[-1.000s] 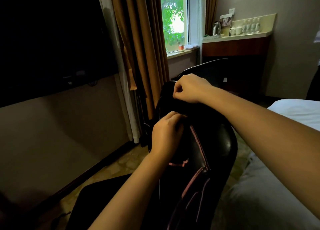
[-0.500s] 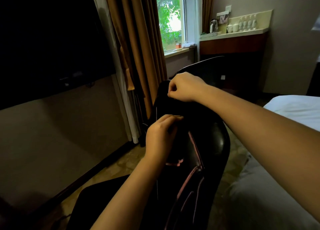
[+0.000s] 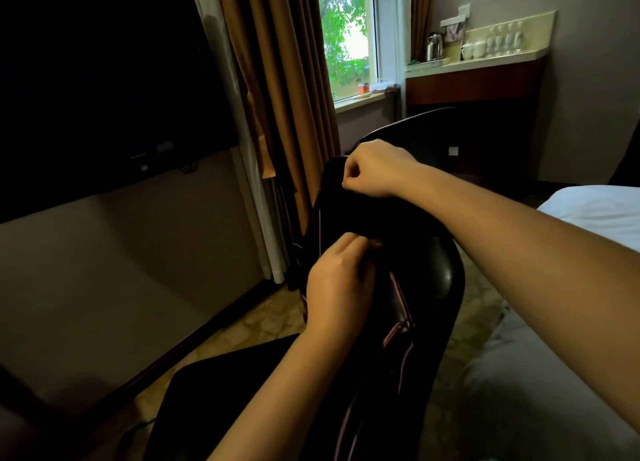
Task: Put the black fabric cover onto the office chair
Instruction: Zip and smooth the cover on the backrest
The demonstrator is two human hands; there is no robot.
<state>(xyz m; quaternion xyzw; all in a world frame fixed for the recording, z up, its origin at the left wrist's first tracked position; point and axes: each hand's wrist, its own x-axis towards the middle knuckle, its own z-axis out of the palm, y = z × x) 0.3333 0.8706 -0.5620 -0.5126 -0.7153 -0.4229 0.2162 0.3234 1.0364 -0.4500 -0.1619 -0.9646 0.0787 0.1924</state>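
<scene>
- Black fabric cover (image 3: 367, 218) lies over the top of the backrest of the office chair (image 3: 446, 280), and both hands hold it there.
- The right hand (image 3: 377, 169) is at the top edge of the backrest, with its fingers curled and pinching the cloth.
- The left hand (image 3: 341, 280) is lower, on the front face of the backrest, with its fingers also curled into the hem of the cover.
- Step in hand, as I judge it: the opening of the cover is being fitted over the head of the backrest. Only the upper part looks covered, and the glossy right side of the chair is bare.
- The next move probably calls for both hands to draw the hem down evenly, one on each side, so that the cloth does not bunch or catch on one corner.
- Thin pink piping (image 3: 398, 297) runs down the front. I cannot tell if it belongs to the cover or to the chair.
- Count near the hands: one cover, one chair being dressed, two hands.
- Behind it stands one more dark chair back (image 3: 415, 131).
- Farther out there are one television (image 3: 104, 89) on the left wall, one brown curtain (image 3: 277, 79), one window (image 3: 346, 34) and one white bed (image 3: 595, 218) to the right.
- On the counter (image 3: 485, 63) I count one kettle (image 3: 434, 46). The cups and glasses there are too small to count.
</scene>
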